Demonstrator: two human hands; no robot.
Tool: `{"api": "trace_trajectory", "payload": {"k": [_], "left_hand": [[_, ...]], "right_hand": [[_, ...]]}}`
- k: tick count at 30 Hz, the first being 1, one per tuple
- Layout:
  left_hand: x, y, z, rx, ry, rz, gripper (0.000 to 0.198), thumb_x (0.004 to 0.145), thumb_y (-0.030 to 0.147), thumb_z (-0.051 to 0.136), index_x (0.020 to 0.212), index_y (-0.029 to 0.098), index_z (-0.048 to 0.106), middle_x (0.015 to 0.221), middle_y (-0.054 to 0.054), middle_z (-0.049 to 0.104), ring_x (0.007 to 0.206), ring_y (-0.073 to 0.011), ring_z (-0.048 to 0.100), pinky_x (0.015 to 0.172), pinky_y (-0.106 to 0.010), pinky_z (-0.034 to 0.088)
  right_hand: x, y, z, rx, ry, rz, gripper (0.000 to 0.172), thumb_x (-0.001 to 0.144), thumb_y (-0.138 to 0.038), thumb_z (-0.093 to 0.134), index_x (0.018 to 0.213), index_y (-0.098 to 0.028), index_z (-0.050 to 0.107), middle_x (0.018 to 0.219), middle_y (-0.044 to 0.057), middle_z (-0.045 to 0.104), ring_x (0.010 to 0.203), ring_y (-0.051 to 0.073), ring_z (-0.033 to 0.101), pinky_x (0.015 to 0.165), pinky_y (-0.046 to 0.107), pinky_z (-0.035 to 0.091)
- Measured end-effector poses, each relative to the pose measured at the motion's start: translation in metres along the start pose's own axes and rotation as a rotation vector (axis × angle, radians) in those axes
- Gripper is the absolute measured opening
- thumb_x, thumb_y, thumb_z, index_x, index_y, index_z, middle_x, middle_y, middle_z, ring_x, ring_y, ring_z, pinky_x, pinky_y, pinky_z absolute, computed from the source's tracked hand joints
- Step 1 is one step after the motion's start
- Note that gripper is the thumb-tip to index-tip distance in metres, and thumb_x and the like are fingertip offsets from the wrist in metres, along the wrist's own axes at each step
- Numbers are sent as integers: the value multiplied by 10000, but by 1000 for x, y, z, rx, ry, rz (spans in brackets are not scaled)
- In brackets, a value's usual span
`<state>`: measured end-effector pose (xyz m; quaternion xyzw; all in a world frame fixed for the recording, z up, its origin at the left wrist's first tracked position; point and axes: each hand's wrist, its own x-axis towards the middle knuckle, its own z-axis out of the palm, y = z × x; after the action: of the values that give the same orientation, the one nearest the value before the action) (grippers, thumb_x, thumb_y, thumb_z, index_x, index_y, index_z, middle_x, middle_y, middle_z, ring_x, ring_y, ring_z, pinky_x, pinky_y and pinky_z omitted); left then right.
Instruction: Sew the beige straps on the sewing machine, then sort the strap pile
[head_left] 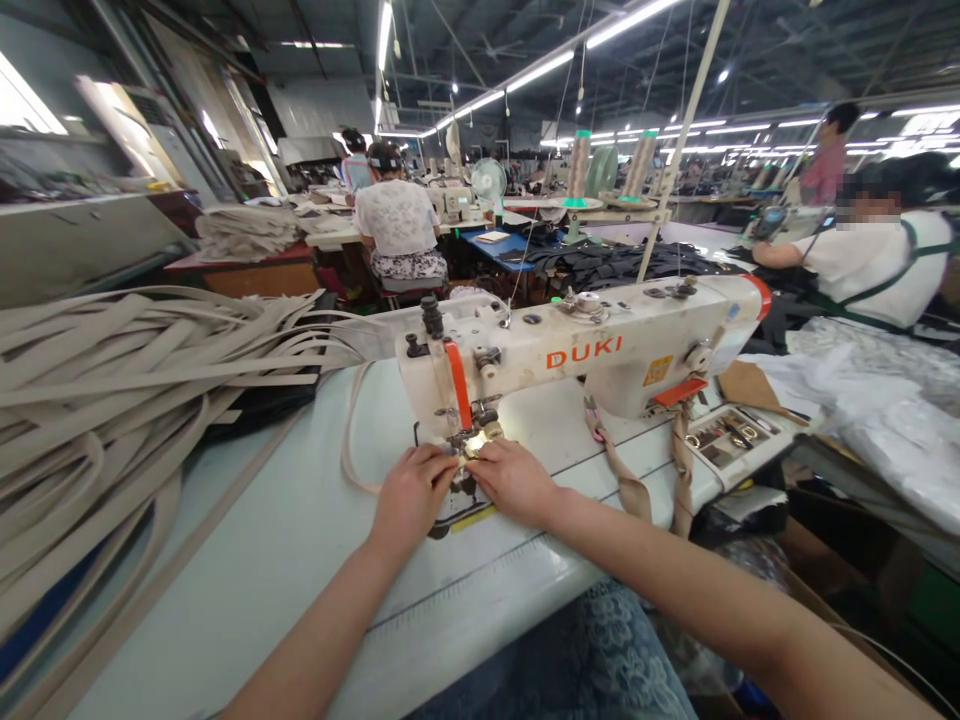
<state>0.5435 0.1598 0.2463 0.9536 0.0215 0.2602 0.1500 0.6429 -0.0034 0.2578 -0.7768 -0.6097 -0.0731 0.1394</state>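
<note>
A white sewing machine [600, 350] marked DUKI stands on the pale table [285, 540]. My left hand [409, 495] and my right hand [514, 480] meet just under its needle, fingers curled and pinched on a small piece lit by the machine lamp [474, 445]. What they pinch is too small to name. A beige strap [352, 440] loops from the needle area round to the left of my left hand.
A big heap of beige straps [112, 400] fills the table's left side. A tray of small metal parts [724, 435] lies right of the machine, with two straps [637, 490] hanging off the edge. Other people sit at machines behind and to the right [862, 260].
</note>
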Motion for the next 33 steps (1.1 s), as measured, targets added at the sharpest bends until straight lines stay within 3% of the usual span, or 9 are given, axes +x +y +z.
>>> {"api": "trace_trajectory", "payload": {"k": [33], "left_hand": [[9,-8,6,-2,12,-75,250,852,286,490,793,221,724,851,-86,678,821,-254,599,773,-384,510]], "right_hand": [[0,0,-1,15,-1,27,230,977,-216,463,975,-142,680,925,93,628,899,211,530,787,319,434]]}}
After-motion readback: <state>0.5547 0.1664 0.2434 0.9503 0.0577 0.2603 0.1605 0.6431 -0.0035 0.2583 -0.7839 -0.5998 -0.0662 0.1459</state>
